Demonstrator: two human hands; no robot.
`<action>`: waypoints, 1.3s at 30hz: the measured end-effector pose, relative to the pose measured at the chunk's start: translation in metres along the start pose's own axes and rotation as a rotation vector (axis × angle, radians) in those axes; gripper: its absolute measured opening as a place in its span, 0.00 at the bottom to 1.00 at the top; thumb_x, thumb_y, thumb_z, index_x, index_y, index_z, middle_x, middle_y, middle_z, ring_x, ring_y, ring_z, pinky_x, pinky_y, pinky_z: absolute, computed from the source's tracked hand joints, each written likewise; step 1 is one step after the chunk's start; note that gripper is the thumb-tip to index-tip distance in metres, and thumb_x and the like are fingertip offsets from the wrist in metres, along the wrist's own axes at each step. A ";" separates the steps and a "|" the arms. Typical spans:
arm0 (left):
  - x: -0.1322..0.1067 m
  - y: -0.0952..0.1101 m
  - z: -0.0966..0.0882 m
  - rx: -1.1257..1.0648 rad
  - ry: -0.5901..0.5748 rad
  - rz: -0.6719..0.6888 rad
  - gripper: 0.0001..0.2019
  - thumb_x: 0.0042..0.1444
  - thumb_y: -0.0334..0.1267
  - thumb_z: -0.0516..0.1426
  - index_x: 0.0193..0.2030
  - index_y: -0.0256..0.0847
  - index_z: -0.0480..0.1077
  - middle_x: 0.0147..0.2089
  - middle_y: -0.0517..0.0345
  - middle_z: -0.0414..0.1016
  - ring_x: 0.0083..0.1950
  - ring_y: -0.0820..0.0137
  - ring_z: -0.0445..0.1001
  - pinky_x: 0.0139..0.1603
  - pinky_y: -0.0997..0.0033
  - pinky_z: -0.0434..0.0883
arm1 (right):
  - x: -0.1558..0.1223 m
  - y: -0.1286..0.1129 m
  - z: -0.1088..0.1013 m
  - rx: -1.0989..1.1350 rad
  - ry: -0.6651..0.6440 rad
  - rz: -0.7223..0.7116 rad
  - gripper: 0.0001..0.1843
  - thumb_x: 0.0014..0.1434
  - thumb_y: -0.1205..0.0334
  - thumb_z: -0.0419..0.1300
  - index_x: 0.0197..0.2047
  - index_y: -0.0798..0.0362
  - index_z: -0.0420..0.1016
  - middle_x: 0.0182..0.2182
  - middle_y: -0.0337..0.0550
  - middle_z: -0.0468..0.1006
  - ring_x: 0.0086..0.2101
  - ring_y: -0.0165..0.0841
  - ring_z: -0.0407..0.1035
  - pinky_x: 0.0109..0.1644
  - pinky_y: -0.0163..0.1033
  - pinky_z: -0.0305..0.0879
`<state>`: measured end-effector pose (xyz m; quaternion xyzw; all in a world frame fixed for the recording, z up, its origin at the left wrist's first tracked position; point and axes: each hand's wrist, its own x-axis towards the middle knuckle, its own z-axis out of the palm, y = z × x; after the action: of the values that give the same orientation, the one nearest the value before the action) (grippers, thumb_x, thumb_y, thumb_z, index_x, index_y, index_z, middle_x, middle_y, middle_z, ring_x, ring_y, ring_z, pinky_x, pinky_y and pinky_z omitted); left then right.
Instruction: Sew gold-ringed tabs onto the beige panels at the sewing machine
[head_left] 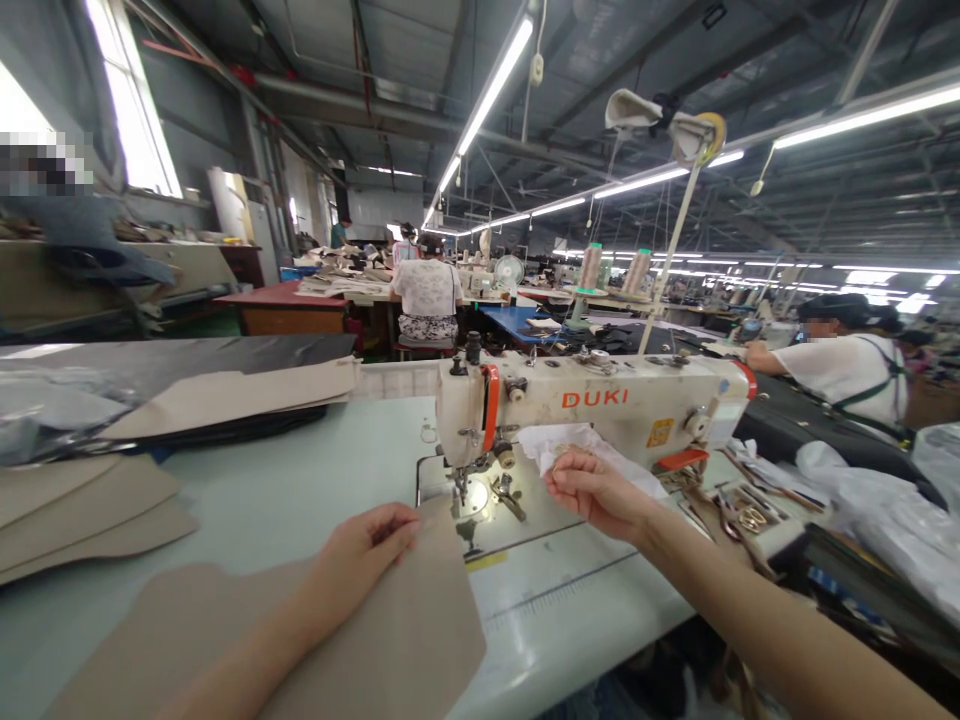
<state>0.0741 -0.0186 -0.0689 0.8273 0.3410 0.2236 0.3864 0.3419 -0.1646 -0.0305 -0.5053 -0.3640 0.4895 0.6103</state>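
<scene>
My left hand (pixel 367 545) has its fingers curled and its thumb pressed at the upper edge of a large beige panel (pixel 420 620), which lies on the sewing table in front of the needle. My right hand (pixel 589 490) is pinched closed beside a crumpled white cloth or paper (pixel 559 440) under the machine's arm. Whatever lies between those fingertips is too small to make out. A white sewing machine (pixel 600 400) marked DUKI stands behind both hands. Its presser foot (pixel 463 490) is beyond the panel's top edge, over the lit metal plate.
Stacked beige panels (pixel 90 510) lie at the left, with more beige pieces (pixel 240 395) behind them. Right of the machine are a small tray (pixel 750 510) of metal parts and clear plastic bags (pixel 885 510). A co-worker (pixel 847 360) leans in at the right; others sit farther back.
</scene>
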 end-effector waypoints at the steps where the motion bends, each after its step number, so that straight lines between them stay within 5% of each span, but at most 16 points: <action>1: -0.001 -0.001 0.000 -0.005 0.007 0.006 0.14 0.52 0.50 0.51 0.29 0.42 0.70 0.22 0.64 0.68 0.28 0.69 0.67 0.32 0.73 0.62 | -0.002 0.002 0.006 0.099 -0.030 0.042 0.15 0.37 0.62 0.73 0.27 0.53 0.73 0.28 0.36 0.78 0.30 0.25 0.72 0.38 0.31 0.68; 5: -0.003 0.000 0.002 -0.022 0.023 0.020 0.13 0.52 0.47 0.52 0.30 0.41 0.72 0.24 0.63 0.70 0.28 0.69 0.68 0.32 0.73 0.63 | -0.002 0.009 0.026 0.179 -0.127 0.099 0.13 0.38 0.65 0.73 0.27 0.54 0.74 0.27 0.36 0.78 0.29 0.25 0.72 0.35 0.30 0.67; 11: -0.008 0.006 0.005 -0.075 0.011 0.038 0.12 0.51 0.44 0.53 0.31 0.39 0.74 0.27 0.60 0.73 0.30 0.68 0.69 0.34 0.73 0.64 | 0.009 0.039 0.060 -0.111 -0.278 0.082 0.11 0.43 0.60 0.70 0.30 0.54 0.77 0.26 0.37 0.78 0.29 0.27 0.72 0.38 0.34 0.67; 16: -0.012 0.005 0.006 -0.075 -0.018 0.057 0.11 0.51 0.41 0.54 0.33 0.39 0.75 0.28 0.60 0.74 0.31 0.69 0.69 0.34 0.73 0.64 | 0.026 0.071 0.084 -0.253 -0.197 -0.134 0.14 0.43 0.60 0.68 0.35 0.51 0.76 0.25 0.34 0.75 0.28 0.29 0.70 0.37 0.37 0.66; 22: -0.010 0.000 0.005 -0.096 -0.008 0.060 0.10 0.53 0.40 0.54 0.34 0.40 0.75 0.28 0.60 0.74 0.31 0.69 0.69 0.34 0.74 0.65 | 0.031 0.074 0.091 -0.440 -0.096 -0.366 0.09 0.49 0.63 0.61 0.36 0.50 0.75 0.29 0.38 0.78 0.31 0.31 0.72 0.38 0.37 0.67; 31: -0.003 -0.006 0.008 -0.359 -0.046 -0.027 0.11 0.50 0.44 0.57 0.31 0.37 0.73 0.28 0.58 0.75 0.27 0.72 0.69 0.32 0.73 0.67 | 0.043 0.079 0.090 -0.106 -0.151 -0.100 0.17 0.41 0.53 0.70 0.34 0.50 0.76 0.29 0.39 0.79 0.30 0.32 0.72 0.37 0.38 0.69; 39: -0.006 0.001 0.010 -0.695 -0.207 -0.142 0.18 0.44 0.47 0.64 0.33 0.38 0.63 0.24 0.61 0.74 0.23 0.74 0.70 0.27 0.73 0.69 | 0.041 0.078 0.096 -0.073 -0.191 0.020 0.13 0.38 0.57 0.71 0.27 0.52 0.77 0.23 0.34 0.77 0.27 0.29 0.70 0.35 0.36 0.67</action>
<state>0.0775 -0.0284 -0.0746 0.6392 0.2602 0.2137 0.6914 0.2438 -0.0994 -0.0870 -0.4819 -0.4331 0.5278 0.5491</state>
